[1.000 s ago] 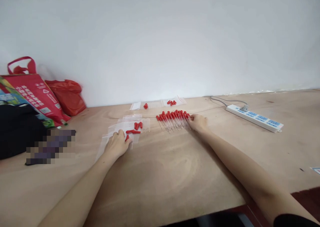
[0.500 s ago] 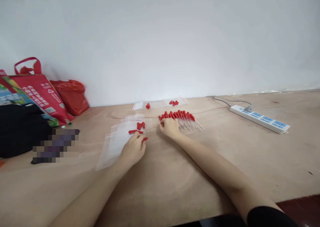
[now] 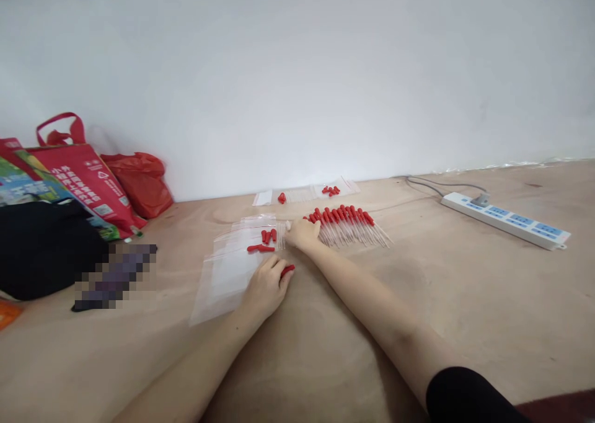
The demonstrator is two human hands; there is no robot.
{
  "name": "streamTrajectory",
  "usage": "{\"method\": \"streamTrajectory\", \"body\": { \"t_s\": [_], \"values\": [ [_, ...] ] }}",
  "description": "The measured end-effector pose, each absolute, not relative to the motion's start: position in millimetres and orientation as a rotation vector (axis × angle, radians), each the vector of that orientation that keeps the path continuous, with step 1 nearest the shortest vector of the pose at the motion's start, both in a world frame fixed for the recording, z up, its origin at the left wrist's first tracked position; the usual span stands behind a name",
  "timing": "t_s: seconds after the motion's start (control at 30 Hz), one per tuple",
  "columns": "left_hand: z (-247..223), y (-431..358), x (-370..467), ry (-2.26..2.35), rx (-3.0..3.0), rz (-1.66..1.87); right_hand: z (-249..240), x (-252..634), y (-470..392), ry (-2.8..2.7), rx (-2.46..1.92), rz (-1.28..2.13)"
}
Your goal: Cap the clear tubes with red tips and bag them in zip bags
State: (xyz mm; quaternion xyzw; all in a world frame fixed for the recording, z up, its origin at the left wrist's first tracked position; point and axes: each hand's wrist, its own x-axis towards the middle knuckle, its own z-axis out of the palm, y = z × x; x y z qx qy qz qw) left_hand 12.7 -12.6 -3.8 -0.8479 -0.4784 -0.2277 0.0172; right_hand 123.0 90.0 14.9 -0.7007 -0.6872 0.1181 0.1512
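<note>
My left hand (image 3: 269, 281) is closed on a red rubber dropper bulb (image 3: 287, 270), which sticks out between thumb and fingers. Under and beyond that hand lie clear zip bags (image 3: 223, 274) with several loose red bulbs (image 3: 268, 236) on them. My right hand (image 3: 303, 234) reaches to a small row of thin clear tubes (image 3: 281, 237) at the bags' right edge; its fingertips are at the tubes, too blurred to show a grip. Just right of it lies a row of droppers (image 3: 344, 221), red bulbs away from me, thin clear stems towards me.
Near the wall lies another clear bag (image 3: 307, 193) with red bulbs at both ends and tubes between. A white power strip (image 3: 506, 221) with a grey cable is at the right. Red bags (image 3: 139, 184), a black cloth item (image 3: 41, 246) and a blurred-out object (image 3: 116, 277) occupy the left.
My right hand has moved left from the dropper row to the loose tubes. The left hand, still holding its red bulb, has shifted slightly right and nearer. The view has turned a little.
</note>
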Motion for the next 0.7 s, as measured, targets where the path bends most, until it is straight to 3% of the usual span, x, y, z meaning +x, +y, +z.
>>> {"method": "streamTrajectory", "body": {
  "t_s": [0.47, 0.7],
  "values": [
    [-7.9, -18.5, 24.4, -1.454, -2.822, -0.874, -14.7, 251.8, -18.7, -2.155, -1.183, 0.150],
    [-7.2, -19.1, 32.6, -1.388, -2.890, -0.903, -13.3, 247.4, -32.1, -2.249, -1.030, 0.249]
  ]
}}
